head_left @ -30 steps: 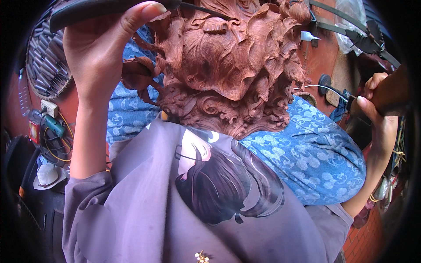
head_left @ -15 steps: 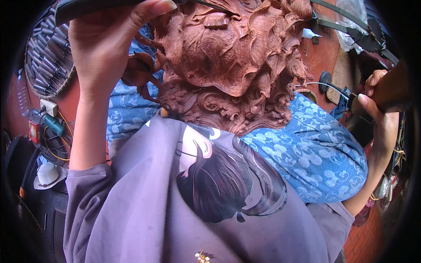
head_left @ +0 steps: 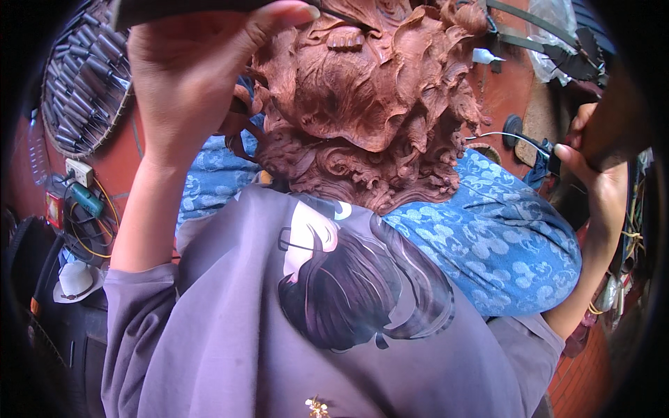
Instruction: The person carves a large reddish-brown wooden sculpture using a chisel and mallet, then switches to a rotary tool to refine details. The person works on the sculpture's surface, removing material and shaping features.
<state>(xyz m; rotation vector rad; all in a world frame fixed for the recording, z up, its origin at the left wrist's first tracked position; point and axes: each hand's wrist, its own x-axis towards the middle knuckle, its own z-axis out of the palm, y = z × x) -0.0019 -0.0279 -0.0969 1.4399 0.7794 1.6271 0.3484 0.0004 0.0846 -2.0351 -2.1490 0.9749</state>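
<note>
Currently, left hand (head_left: 185, 90) holds dark tool (head_left: 188, 9); right hand (head_left: 603, 187), brown piece (head_left: 617, 132).

Looks like a woodcarving workshop: intricately carved brown piece (head_left: 369, 90) just right of the left hand's (head_left: 185, 87) fingers (head_left: 296, 12), basket (head_left: 111, 129) of dark rods (head_left: 83, 76) left of them, socket block (head_left: 80, 170) with cables (head_left: 104, 233) below left.

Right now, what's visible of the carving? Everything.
Reddish-brown carving, wood by its look: deep folds, curling edges, scrollwork below, toe-like row above. Its top runs out of frame. It sits before the shirt, between blue trouser legs. The tool in the left hand crosses its upper part; contact unclear.
</note>
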